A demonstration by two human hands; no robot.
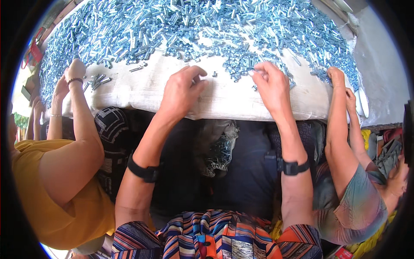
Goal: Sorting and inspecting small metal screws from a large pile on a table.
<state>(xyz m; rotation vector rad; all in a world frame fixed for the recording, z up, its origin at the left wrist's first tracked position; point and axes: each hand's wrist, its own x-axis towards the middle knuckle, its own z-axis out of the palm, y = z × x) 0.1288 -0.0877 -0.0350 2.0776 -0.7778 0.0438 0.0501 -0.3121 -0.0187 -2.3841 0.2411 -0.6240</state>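
My left hand hovers over the near part of a pale cloth-covered table. Its fingers are curled, with a gap between thumb and forefinger and nothing seen in it. One small metal piece shows just right of those fingertips. My right hand is bent at the near edge of a small cluster of shiny bluish metal tubes. Its thumb and fingers are drawn together; a pale spot at the thumb tip could be a nail or a small part. A broad heap of such tubes covers the far side.
At the left, a person in a yellow top reaches to the heap, near several loose tubes. Another person's hand touches the heap at the right. A sack with metal parts hangs below the table edge between my knees.
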